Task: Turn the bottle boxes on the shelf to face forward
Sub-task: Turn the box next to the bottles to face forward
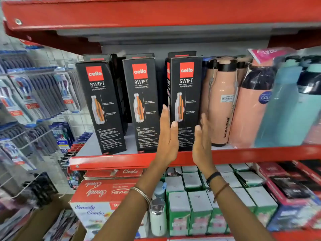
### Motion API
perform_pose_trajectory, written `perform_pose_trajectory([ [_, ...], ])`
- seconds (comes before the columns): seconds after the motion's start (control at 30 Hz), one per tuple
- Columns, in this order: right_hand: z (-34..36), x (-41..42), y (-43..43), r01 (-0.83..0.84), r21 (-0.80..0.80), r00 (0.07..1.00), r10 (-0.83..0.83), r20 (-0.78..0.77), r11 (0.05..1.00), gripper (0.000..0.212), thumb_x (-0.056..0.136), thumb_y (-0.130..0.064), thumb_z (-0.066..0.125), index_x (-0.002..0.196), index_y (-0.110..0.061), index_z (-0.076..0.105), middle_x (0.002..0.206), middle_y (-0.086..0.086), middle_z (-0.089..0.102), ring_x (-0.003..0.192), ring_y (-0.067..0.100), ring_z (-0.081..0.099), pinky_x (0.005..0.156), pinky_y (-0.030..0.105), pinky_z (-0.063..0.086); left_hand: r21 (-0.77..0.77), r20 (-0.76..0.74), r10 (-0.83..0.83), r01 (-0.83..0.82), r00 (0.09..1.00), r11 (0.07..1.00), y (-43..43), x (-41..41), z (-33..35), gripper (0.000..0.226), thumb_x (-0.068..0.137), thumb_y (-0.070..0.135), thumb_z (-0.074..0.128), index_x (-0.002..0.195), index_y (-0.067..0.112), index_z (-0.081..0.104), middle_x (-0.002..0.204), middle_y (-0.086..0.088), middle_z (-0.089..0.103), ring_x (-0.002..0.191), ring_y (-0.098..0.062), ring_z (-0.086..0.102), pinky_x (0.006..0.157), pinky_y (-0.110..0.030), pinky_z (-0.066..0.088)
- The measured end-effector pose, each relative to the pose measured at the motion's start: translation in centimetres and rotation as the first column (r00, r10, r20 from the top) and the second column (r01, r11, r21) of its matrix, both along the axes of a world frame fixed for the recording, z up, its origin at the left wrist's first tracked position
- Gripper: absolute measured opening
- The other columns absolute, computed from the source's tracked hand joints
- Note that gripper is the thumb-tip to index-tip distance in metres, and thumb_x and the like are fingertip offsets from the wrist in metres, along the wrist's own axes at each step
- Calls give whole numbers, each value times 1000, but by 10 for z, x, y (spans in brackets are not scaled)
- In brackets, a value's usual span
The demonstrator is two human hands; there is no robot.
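We hold the left hand and right hand flat, fingers together, flanking the right bottle box. It stands upright on the red shelf, printed face forward, at 3 o'clock from the middle box.

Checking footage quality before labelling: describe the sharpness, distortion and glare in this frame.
Head view: the three black Cello Swift bottle boxes and both hands, left hand and right hand, are sharp; the teal plastic bottles at the right edge smear; the red metal shelf edge bows from wide-angle distortion; no strong glare.
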State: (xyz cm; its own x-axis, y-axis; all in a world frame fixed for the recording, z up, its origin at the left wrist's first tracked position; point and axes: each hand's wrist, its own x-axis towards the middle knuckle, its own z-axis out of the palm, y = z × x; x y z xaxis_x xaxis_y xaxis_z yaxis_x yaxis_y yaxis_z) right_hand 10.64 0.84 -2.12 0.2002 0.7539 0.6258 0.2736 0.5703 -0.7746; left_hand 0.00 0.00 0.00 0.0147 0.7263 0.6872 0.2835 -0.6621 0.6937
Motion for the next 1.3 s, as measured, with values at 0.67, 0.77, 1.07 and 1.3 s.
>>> perform_pose_trajectory([
  [0.67, 18, 28, 40, -112, -98, 994, 109, -30, 989, 104, 62, -49, 77, 146, -24, 23, 149, 0, 38, 137, 14, 37, 115, 42, 33, -264, 96, -129, 151, 987, 953, -5, 5, 15, 107, 63, 94, 14, 151, 33, 13, 159, 20, 10, 147, 1, 7, 122, -34, 8],
  [0.77, 19, 33, 42, -213, -109, 976, 206, -66, 971, 94, 69, -34, 74, 147, -23, 24, 150, 1, 38, 137, 14, 38, 116, 42, 32, -326, 149, -24, 72, 989, 942, 4, 7, 21, 100, 71, 86, 16, 151, 30, -1, 163, 12, -1, 150, -8, 1, 124, -44, 8],
  [1.07, 11, 37, 49, -243, -131, 954, 262, 149, 961, 61, 98, -27, 43, 152, -20, 13, 162, -4, 16, 148, 5, 14, 122, 40, 14, -325, 182, -102, 158, 978, 933, 15, 3, 13, 101, 66, 93, 18, 150, 38, 7, 162, 16, 7, 144, 4, 8, 121, -31, 10],
  [1.3, -10, 34, 49, -190, -101, 961, 206, 185, 977, 60, 99, -20, 44, 151, -20, 14, 161, -3, 18, 148, 7, 16, 121, 45, 19, -382, 189, -96, 163, 977, 910, 12, 3, 0, 99, 68, 91, 17, 150, 37, 4, 159, 19, 5, 141, 6, 6, 121, -30, 8],
])
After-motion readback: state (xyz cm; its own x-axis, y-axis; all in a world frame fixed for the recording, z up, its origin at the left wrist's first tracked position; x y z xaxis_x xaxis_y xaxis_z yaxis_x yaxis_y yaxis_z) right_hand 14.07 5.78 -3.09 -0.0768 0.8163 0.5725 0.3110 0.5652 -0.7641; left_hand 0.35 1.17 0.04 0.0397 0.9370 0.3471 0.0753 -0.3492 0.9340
